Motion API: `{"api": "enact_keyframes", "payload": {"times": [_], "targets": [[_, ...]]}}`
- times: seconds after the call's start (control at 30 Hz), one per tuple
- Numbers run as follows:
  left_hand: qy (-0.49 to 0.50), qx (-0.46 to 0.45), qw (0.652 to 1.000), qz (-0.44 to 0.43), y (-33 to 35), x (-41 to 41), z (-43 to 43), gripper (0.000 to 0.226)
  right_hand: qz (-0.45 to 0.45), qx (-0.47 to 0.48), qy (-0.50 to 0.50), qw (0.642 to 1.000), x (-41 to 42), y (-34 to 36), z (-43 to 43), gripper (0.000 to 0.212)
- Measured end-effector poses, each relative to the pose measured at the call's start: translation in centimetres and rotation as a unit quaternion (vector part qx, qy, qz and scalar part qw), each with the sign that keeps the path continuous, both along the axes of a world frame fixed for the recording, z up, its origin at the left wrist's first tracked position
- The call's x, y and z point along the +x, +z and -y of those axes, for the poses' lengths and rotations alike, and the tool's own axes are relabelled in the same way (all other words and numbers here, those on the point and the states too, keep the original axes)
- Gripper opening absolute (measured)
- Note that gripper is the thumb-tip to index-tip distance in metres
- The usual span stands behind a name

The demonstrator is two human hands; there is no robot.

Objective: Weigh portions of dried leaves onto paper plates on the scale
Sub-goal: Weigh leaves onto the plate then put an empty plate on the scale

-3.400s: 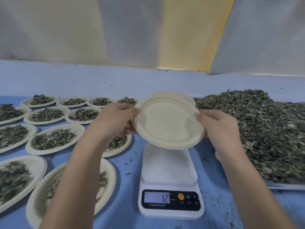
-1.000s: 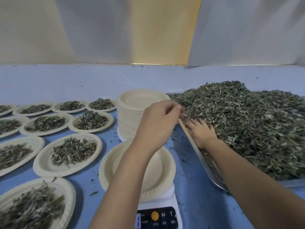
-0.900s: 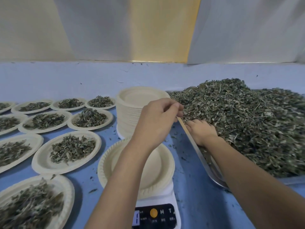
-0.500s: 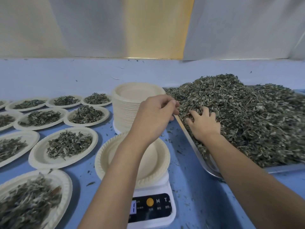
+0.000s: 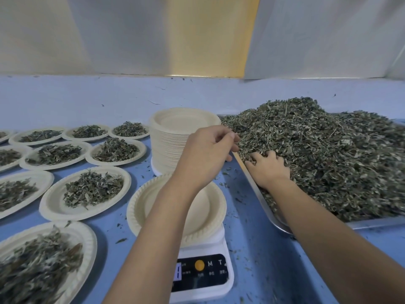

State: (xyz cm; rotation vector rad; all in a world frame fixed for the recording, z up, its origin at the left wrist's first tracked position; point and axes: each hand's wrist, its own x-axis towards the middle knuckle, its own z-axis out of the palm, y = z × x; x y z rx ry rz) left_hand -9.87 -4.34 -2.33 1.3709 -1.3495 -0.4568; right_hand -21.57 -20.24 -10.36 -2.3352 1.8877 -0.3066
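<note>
This looks like a small workroom for portioning dried herbs by hand, not a home kitchen. A long blue table (image 5: 263, 270) carries a big metal tray (image 5: 258, 194) heaped with loose dried leaves (image 5: 328, 161), a digital scale (image 5: 203, 275) and a tall stack of paper plates (image 5: 171, 145). Rows of filled plates (image 5: 87, 191), each with a similar small heap, cover the table's left side. Leaf crumbs litter the surface, and plain white and yellow wall panels (image 5: 109, 36) stand behind.

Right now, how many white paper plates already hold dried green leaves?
10 filled paper plates: four in the back row, three next, two next, one nearest. More may lie off-frame left.
</note>
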Motion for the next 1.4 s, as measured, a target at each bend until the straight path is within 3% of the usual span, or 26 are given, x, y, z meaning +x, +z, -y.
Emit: {"api": "enact_keyframes", "payload": {"times": [0.13,0.33,0.6,0.77,0.87,0.97,1.03,1.1,1.2,1.3,1.4], "targets": [[0.003,0.002,1.000,0.003,-0.1,0.0,0.0,0.025,-0.047,0.048,0.006,0.998,0.0,-0.2,0.0,0.047],[0.003,0.011,1.000,0.003,-0.4,0.0,0.1,0.023,0.047,0.009,0.003,0.999,-0.4,0.4,-0.5,0.043],[-0.004,0.021,1.000,0.016,-0.7,-0.2,0.4,0.024,-0.041,0.042,0.016,0.998,-0.6,0.2,-1.0,0.043],[0.008,0.019,1.000,0.013,-1.0,0.0,0.5,0.025,-0.051,-0.021,0.048,0.997,-0.2,0.1,-1.4,0.035],[0.036,0.009,0.999,-0.023,-1.3,-0.3,1.0,0.026,0.010,-0.045,0.028,0.999,-0.7,0.1,-1.1,0.034],[0.061,0.020,0.996,-0.064,-1.6,-1.0,1.4,0.028,0.170,-0.072,-0.007,0.983,-1.8,0.8,-0.7,0.031],[0.063,0.037,0.991,-0.109,-1.7,-1.6,1.7,0.027,0.292,-0.066,-0.038,0.953,-2.6,1.2,-0.5,0.029],[0.057,0.056,0.978,-0.194,-1.5,-2.3,2.4,0.027,0.440,-0.026,-0.075,0.894,-3.2,1.5,-0.5,0.032],[0.040,0.094,0.931,-0.351,-1.1,-3.6,3.9,0.030,0.674,0.081,-0.121,0.724,-3.9,2.1,-0.5,0.044],[0.016,0.139,0.894,-0.425,-1.6,-4.9,5.5,0.039,0.765,0.146,-0.171,0.603,-4.7,2.6,-0.5,0.050],[0.018,0.170,0.879,-0.445,-2.7,-5.9,6.8,0.050,0.809,0.203,-0.177,0.523,-5.2,2.9,-0.9,0.050]]}}
